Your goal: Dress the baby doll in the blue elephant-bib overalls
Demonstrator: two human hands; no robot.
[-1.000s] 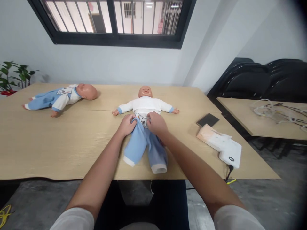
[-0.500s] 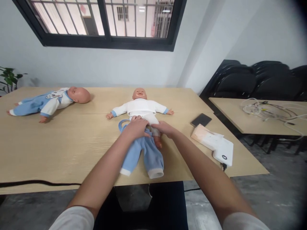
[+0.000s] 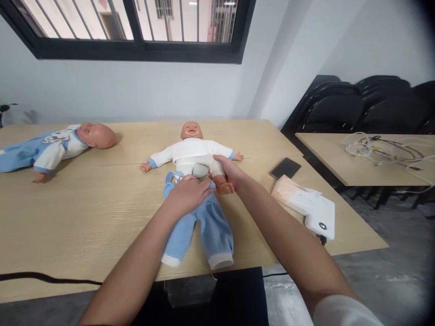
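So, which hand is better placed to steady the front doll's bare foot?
Probably the right hand: it's beside that foot, against the leg, while the left hand is on the blue trousers.

Here's the doll (image 3: 194, 149) at frame centre, its head (image 3: 191, 131) smooth, glossy plastic by the look; soft, matt cloth in the blue trousers (image 3: 215, 228) below; wood-grained tabletop (image 3: 84, 217), faintly sheened, lower left.

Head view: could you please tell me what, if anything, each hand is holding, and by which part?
Left hand: blue trousers, by the waist. Right hand: baby doll's left leg, near the knee.
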